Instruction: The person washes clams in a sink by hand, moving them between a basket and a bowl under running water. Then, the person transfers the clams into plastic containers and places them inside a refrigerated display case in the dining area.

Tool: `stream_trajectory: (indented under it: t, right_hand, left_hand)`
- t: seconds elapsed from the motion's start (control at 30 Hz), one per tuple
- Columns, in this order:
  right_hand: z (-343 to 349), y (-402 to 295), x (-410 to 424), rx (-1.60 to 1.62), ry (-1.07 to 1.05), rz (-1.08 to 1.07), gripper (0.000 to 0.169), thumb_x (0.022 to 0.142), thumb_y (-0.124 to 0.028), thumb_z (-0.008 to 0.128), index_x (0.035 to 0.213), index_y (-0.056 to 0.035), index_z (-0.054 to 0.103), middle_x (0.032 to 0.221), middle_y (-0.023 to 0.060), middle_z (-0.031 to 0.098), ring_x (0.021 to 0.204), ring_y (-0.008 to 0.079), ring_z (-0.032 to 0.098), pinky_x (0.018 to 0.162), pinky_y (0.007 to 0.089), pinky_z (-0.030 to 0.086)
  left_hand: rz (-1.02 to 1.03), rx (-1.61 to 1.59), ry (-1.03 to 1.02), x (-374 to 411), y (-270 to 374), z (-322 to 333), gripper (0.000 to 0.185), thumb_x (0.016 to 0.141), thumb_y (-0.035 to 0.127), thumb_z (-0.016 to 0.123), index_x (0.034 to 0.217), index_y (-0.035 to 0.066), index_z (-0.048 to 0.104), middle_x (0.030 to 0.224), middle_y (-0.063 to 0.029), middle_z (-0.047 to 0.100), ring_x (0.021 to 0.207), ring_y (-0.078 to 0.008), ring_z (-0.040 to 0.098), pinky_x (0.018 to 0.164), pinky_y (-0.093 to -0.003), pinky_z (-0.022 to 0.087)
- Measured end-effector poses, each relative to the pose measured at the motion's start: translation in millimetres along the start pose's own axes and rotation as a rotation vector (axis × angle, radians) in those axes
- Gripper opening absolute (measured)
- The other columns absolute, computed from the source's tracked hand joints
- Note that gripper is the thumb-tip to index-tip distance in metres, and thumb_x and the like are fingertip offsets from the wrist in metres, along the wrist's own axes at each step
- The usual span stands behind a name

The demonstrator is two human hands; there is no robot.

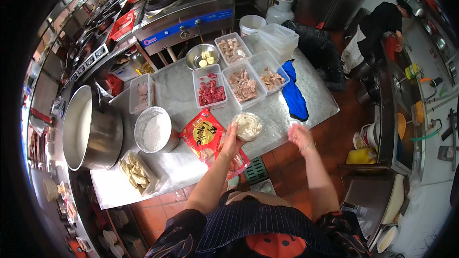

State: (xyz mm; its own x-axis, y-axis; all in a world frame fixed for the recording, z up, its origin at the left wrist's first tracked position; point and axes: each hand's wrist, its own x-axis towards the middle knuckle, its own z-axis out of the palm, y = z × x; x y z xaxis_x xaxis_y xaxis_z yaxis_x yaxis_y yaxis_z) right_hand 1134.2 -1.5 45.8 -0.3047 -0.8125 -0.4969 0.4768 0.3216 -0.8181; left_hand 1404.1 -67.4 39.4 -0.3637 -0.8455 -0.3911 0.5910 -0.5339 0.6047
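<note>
Against the left side of a small round tub of creamy white food (pixel 247 126) rests my left hand (pixel 231 141); whether it grips the tub or only touches it is unclear. Beneath that forearm a red printed plastic packet (pixel 204 132) lies on the steel table. My right hand (pixel 300 137) is raised near the table's front edge, slightly blurred, its fingers partly curled; I cannot tell if it holds anything. A blue cloth (pixel 294 93) lies just beyond it. Behind the tub stand clear plastic boxes of red meat pieces (pixel 211 91) and pale meat pieces (pixel 244 86).
Left on the steel table (pixel 172 89) are a metal pot of white powder (pixel 156 132), a large stockpot (pixel 107 132) and a box of pale yellow pieces (pixel 134 173). A steel bowl (pixel 202 57) and stacked boxes (pixel 278 39) stand farther back. A co-worker (pixel 376 28) bends at right.
</note>
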Motion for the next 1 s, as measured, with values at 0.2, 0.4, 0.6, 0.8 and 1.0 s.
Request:
stream_trajectory:
  t: [0.2, 0.4, 0.6, 0.8, 1.0]
  right_hand:
    - [-183, 201, -114, -0.663, 0.426, -0.254, 0.02, 0.077, -0.019, 0.061, 0.088, -0.0063, 0.051, 0.064, 0.0095, 0.053, 0.054, 0.0198, 0.054, 0.047, 0.0335, 0.044]
    - [-315, 312, -313, -0.85, 0.859, 0.797, 0.041, 0.082, -0.036, 0.056, 0.111, -0.0073, 0.056, 0.096, 0.0145, 0.059, 0.07, 0.0208, 0.056, 0.06, 0.0366, 0.048]
    - [-332, 412, -409, -1.616, 0.187, 1.009, 0.036, 0.09, -0.03, 0.044, 0.111, -0.0015, 0.049, 0.089, 0.0144, 0.057, 0.055, 0.0197, 0.046, 0.053, 0.0316, 0.043]
    - [-390, 326, -325, -1.224, 0.319, 0.707, 0.024, 0.086, -0.023, 0.046, 0.1, -0.0036, 0.051, 0.082, 0.0125, 0.056, 0.055, 0.0188, 0.049, 0.049, 0.031, 0.044]
    - [-446, 195, -148, -0.16, 0.643, 0.429, 0.013, 0.083, -0.016, 0.048, 0.089, -0.0058, 0.052, 0.075, 0.0106, 0.055, 0.055, 0.0178, 0.052, 0.045, 0.0304, 0.044]
  left_hand:
    - [-0.03, -0.039, -0.35, 16, -12, 10, 0.058, 0.087, 0.046, 0.044, 0.13, 0.007, 0.034, 0.13, -0.0127, 0.042, 0.118, -0.0294, 0.042, 0.1, -0.0486, 0.032]
    - [-0.083, -0.052, -0.347, 12, -8, 13, 0.057, 0.083, 0.046, 0.05, 0.128, 0.012, 0.037, 0.128, -0.0096, 0.043, 0.115, -0.0275, 0.044, 0.094, -0.0475, 0.039]
    - [-0.082, -0.113, -0.189, -5, 1, 20, 0.058, 0.082, 0.047, 0.049, 0.128, 0.013, 0.039, 0.126, -0.0104, 0.046, 0.113, -0.0286, 0.046, 0.089, -0.0469, 0.042]
    - [0.043, -0.29, -0.219, -64, -2, 96, 0.063, 0.08, 0.047, 0.047, 0.127, 0.006, 0.038, 0.124, -0.0145, 0.048, 0.11, -0.0318, 0.048, 0.089, -0.0468, 0.04]
    - [0.201, -0.388, -0.058, -177, -4, 74, 0.064, 0.086, 0.051, 0.039, 0.13, 0.005, 0.035, 0.13, -0.0131, 0.043, 0.117, -0.0304, 0.043, 0.099, -0.0459, 0.032]
